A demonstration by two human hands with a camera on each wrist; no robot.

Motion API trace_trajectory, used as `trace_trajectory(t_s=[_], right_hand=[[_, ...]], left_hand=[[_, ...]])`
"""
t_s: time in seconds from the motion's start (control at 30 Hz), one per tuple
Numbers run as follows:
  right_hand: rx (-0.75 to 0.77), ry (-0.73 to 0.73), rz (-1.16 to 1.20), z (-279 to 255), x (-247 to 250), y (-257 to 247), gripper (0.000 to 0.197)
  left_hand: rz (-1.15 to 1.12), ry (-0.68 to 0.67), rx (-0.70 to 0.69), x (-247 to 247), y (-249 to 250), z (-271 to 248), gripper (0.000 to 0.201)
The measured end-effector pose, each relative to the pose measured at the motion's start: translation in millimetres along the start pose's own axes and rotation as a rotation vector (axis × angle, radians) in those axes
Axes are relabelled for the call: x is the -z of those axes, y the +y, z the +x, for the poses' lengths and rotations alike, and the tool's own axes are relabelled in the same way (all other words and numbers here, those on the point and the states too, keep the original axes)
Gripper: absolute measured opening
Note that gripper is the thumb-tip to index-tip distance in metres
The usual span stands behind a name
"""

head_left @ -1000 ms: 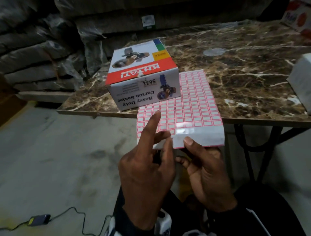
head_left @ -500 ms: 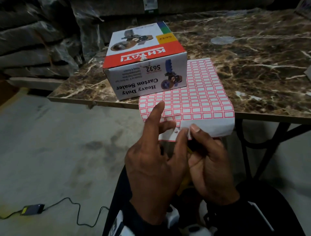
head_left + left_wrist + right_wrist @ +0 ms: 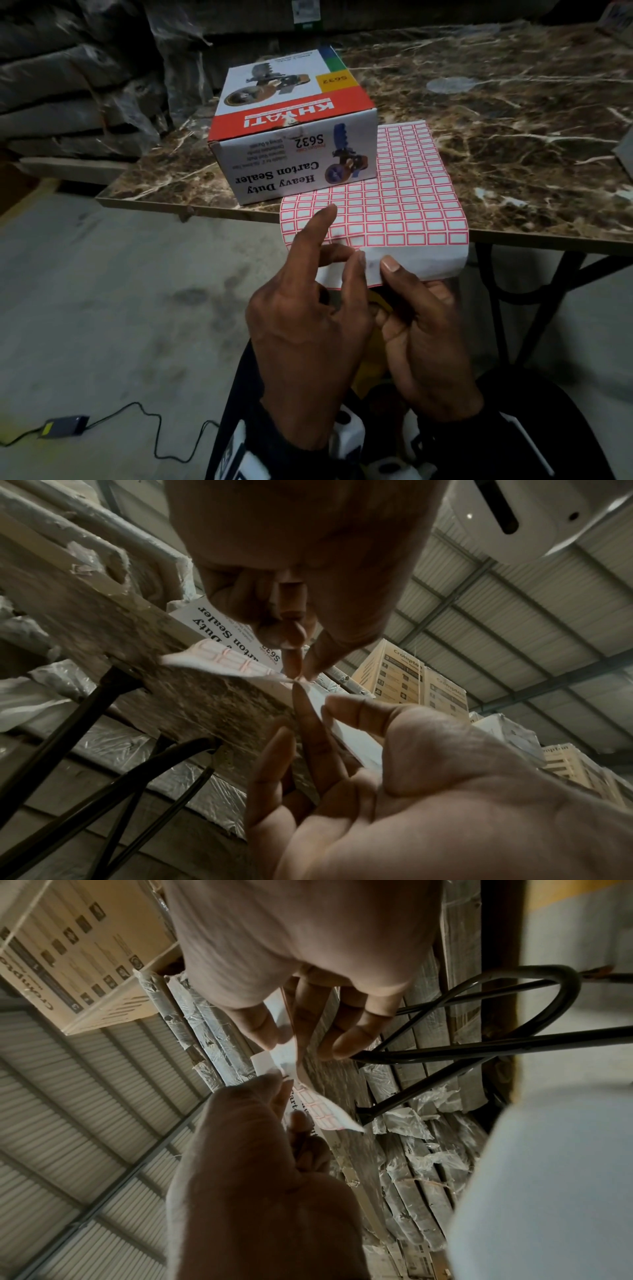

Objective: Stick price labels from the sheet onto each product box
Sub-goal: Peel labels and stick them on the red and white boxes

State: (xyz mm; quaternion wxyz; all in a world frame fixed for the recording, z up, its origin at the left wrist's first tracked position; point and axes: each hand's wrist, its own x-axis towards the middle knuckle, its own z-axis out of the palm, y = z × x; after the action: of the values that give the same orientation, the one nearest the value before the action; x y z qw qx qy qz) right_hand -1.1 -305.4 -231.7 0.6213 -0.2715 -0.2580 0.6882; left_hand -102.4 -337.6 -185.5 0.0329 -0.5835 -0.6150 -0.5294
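Note:
A white and red carton-sealer box (image 3: 291, 137) stands near the front edge of the marble table (image 3: 513, 137). Right beside it lies the label sheet (image 3: 394, 205), white with red-bordered labels, its near end hanging over the table edge. My left hand (image 3: 354, 257) pinches that hanging edge between thumb and middle finger, with the index finger raised straight. My right hand (image 3: 387, 274) pinches the same edge just to the right, thumb on top. The wrist views show both pinches meeting on the paper, left hand (image 3: 311, 699) and right hand (image 3: 277, 1085). I cannot tell whether a single label is lifted.
Black metal table legs (image 3: 496, 291) stand behind my hands. A power adapter with its cable (image 3: 65, 425) lies on the concrete floor at lower left. Plastic-wrapped bundles (image 3: 68, 85) are stacked behind the table. Another white box (image 3: 625, 150) shows at the right edge.
My left middle finger and thumb have closed in on the sheet's near edge until they meet my right thumb. The box and sheet have stayed in place.

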Motion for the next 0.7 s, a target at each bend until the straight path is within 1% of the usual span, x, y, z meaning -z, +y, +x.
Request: trace_trajectory(t_s=[0.07,0.17,0.23,0.33,0.4,0.47,0.53,0.63,0.7], right_hand=[[0.009,0.016,-0.024,-0.4,-0.2,0.6,0.052],[0.010,0.023,-0.044,0.3,-0.7,1.5,0.042],[0.009,0.033,-0.041,0.7,0.5,1.7,0.041],[0.023,0.038,-0.041,1.0,1.4,1.6,0.048],[0.029,0.049,-0.051,0.9,1.0,1.6,0.057],[0.033,0.061,-0.055,0.9,1.1,1.8,0.060],[0.033,0.070,-0.055,0.6,1.8,2.0,0.055],[0.033,0.071,-0.072,0.6,2.9,1.0,0.036],[0.031,0.071,-0.083,0.8,2.7,-0.6,0.037]], left_hand=[[-0.016,0.003,0.012,0.5,-1.3,-0.5,0.046],[-0.065,0.005,0.047,1.6,-1.9,-0.1,0.046],[-0.130,-0.005,0.097,1.8,-2.2,0.8,0.047],[-0.284,-0.019,0.207,1.6,-4.6,2.1,0.051],[-0.355,-0.022,0.257,2.4,-5.0,2.9,0.051],[-0.411,-0.027,0.299,2.8,-4.4,3.6,0.051],[-0.472,-0.027,0.345,3.3,-5.3,4.6,0.050],[-0.550,-0.033,0.405,5.0,-8.1,7.1,0.049],[-0.595,-0.042,0.432,6.4,-9.8,7.7,0.048]])
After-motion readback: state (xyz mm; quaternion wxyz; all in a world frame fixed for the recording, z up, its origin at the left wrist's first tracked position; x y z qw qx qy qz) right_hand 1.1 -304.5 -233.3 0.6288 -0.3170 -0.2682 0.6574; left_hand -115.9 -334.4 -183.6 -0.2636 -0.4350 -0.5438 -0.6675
